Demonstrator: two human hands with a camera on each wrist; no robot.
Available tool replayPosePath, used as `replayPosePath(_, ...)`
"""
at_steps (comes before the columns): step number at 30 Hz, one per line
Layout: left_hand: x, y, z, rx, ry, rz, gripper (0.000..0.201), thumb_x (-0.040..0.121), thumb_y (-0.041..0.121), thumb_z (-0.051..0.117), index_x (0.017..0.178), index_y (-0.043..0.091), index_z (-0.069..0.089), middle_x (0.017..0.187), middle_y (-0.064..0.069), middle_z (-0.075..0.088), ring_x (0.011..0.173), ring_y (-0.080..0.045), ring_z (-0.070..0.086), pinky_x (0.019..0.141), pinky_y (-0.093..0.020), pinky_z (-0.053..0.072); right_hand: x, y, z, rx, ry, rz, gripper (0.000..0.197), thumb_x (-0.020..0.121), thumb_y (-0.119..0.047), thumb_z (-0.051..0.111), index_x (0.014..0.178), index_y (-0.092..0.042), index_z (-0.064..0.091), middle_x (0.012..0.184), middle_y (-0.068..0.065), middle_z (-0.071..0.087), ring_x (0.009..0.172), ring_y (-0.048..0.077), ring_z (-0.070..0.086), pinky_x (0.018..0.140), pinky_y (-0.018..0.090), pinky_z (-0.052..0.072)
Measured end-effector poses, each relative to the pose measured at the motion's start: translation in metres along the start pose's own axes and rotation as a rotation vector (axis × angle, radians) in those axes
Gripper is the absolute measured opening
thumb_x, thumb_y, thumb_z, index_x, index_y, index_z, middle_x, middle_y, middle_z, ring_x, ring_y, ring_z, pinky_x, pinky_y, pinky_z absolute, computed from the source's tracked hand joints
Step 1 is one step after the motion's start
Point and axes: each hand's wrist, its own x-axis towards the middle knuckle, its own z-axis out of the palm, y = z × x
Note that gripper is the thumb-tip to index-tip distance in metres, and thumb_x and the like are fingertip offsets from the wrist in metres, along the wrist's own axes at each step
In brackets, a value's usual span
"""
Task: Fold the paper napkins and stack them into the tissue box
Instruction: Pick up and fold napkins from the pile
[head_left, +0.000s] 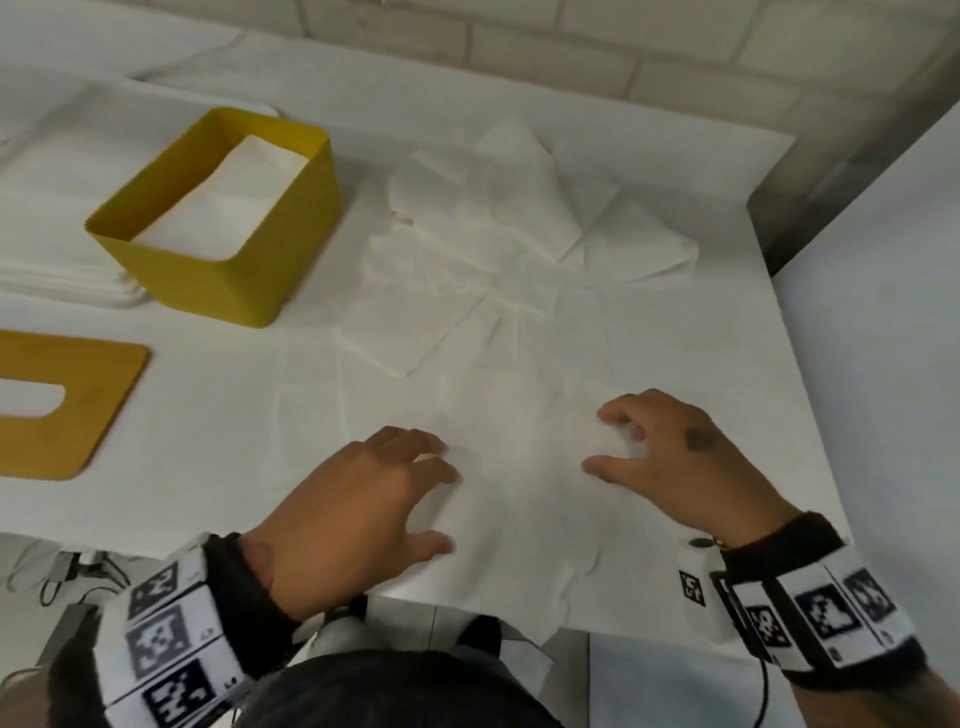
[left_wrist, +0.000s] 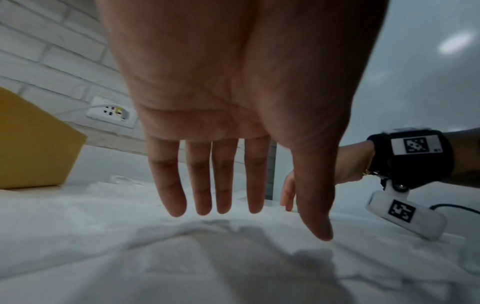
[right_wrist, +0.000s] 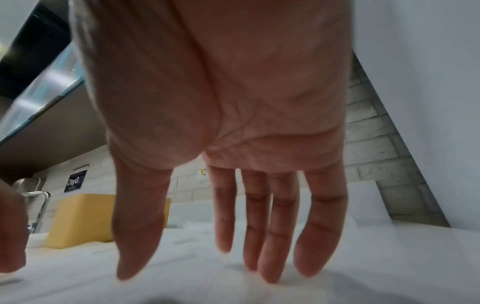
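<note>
A white paper napkin (head_left: 519, 467) lies spread flat at the table's near edge, between my two hands. My left hand (head_left: 415, 478) hovers just over its left part, fingers straight and holding nothing; the left wrist view shows the fingers (left_wrist: 202, 185) a little above the paper. My right hand (head_left: 618, 436) has its fingertips (right_wrist: 270, 273) down on the napkin's right part, fingers spread and relaxed. The yellow tissue box (head_left: 218, 223) stands open at the back left with folded white napkins (head_left: 223, 197) inside. It shows as a yellow block (left_wrist: 33, 144) (right_wrist: 85, 220) in both wrist views.
Several loose unfolded napkins (head_left: 519, 223) lie overlapping in the middle and back right. A stack of white napkins (head_left: 57, 270) sits left of the box. The wooden box lid (head_left: 57, 405) with a slot lies at the left. The table's right edge (head_left: 779, 322) meets a white wall.
</note>
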Motion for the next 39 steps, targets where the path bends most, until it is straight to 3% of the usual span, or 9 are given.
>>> replayPosePath(4, 0.009, 0.013, 0.006, 0.026, -0.053, -0.029, 0.067, 0.076, 0.054, 0.083, 0.135, 0.027, 0.064, 0.149, 0.000, 0.052, 0.135, -0.024, 0.051, 0.101, -0.036, 0.049, 0.001, -0.003, -0.001, -0.009, -0.012, 0.081, 0.081, 0.082, -0.061, 0.072, 0.147, -0.023, 0.042, 0.133, -0.004, 0.050, 0.124, 0.016, 0.050, 0.104, 0.038, 0.046)
replayPosePath(8, 0.012, 0.015, 0.005, 0.013, -0.051, 0.001, 0.069, 0.085, 0.057, 0.073, 0.146, 0.034, 0.051, 0.159, 0.010, 0.034, 0.145, -0.012, 0.031, 0.110, -0.024, 0.034, 0.010, -0.010, -0.002, -0.040, -0.062, 0.099, 0.075, 0.084, -0.060, 0.071, 0.144, -0.023, 0.045, 0.131, -0.001, 0.049, 0.123, 0.018, 0.049, 0.106, 0.037, 0.044)
replayPosePath(12, 0.013, 0.010, 0.006, 0.027, -0.073, 0.025, 0.070, 0.086, 0.058, 0.071, 0.148, 0.038, 0.046, 0.159, 0.015, 0.028, 0.145, -0.007, 0.026, 0.110, -0.019, 0.031, 0.024, -0.018, -0.004, 0.025, -0.036, 0.082, 0.060, 0.085, -0.052, 0.074, 0.132, -0.023, 0.054, 0.118, -0.006, 0.047, 0.117, 0.016, 0.050, 0.105, 0.036, 0.044)
replayPosePath(20, 0.014, 0.008, 0.004, 0.022, -0.060, 0.054, 0.071, 0.084, 0.059, 0.072, 0.147, 0.037, 0.047, 0.158, 0.014, 0.030, 0.144, -0.008, 0.028, 0.111, -0.021, 0.031, 0.039, -0.027, -0.002, 0.091, -0.074, 0.052, 0.024, 0.082, -0.031, 0.083, 0.094, -0.020, 0.065, 0.081, -0.011, 0.054, 0.075, 0.006, 0.053, 0.062, 0.019, 0.038)
replayPosePath(23, 0.012, 0.006, 0.003, 0.015, -0.065, 0.051, 0.071, 0.084, 0.058, 0.074, 0.146, 0.036, 0.048, 0.157, 0.014, 0.032, 0.143, -0.008, 0.029, 0.111, -0.022, 0.032, 0.038, -0.022, -0.006, 0.212, -0.033, 0.045, 0.024, 0.081, -0.027, 0.083, 0.095, -0.021, 0.066, 0.090, -0.009, 0.061, 0.087, 0.010, 0.059, 0.070, 0.020, 0.043)
replayPosePath(27, 0.010, 0.006, 0.002, -0.001, -0.080, 0.057, 0.071, 0.085, 0.055, 0.074, 0.147, 0.035, 0.047, 0.158, 0.012, 0.031, 0.144, -0.009, 0.027, 0.113, -0.022, 0.029, 0.035, -0.024, -0.007, 0.260, -0.088, 0.069, 0.041, 0.079, -0.031, 0.085, 0.114, -0.023, 0.067, 0.112, -0.009, 0.061, 0.110, 0.007, 0.058, 0.088, 0.021, 0.045)
replayPosePath(33, 0.008, -0.001, -0.006, -0.110, -0.068, 0.054, 0.083, 0.081, 0.057, 0.077, 0.151, 0.033, 0.039, 0.155, 0.014, 0.036, 0.138, -0.006, 0.034, 0.110, -0.015, 0.028, 0.029, -0.024, -0.019, 0.538, 0.028, -0.079, 0.010, 0.085, -0.021, 0.080, 0.094, -0.017, 0.076, 0.087, -0.006, 0.075, 0.085, 0.006, 0.067, 0.075, 0.012, 0.047)
replayPosePath(36, 0.012, 0.005, -0.024, -0.323, 0.126, 0.057, 0.095, 0.070, 0.073, 0.069, 0.151, 0.034, 0.041, 0.150, 0.018, 0.042, 0.131, 0.000, 0.041, 0.104, -0.012, 0.030, 0.022, -0.032, -0.033, 0.702, 0.035, -0.234, 0.009, 0.089, -0.013, 0.074, 0.097, -0.010, 0.074, 0.091, -0.003, 0.075, 0.086, 0.007, 0.069, 0.078, 0.013, 0.050)
replayPosePath(39, 0.025, 0.016, -0.042, -0.616, 0.230, 0.011, 0.104, 0.061, 0.076, 0.070, 0.152, 0.037, 0.039, 0.150, 0.025, 0.042, 0.133, 0.004, 0.043, 0.112, -0.022, 0.037, 0.014, -0.049, -0.049, 0.782, 0.022, -0.405, 0.016, 0.086, -0.015, 0.072, 0.099, -0.005, 0.072, 0.097, 0.003, 0.075, 0.094, 0.014, 0.071, 0.087, 0.023, 0.054)
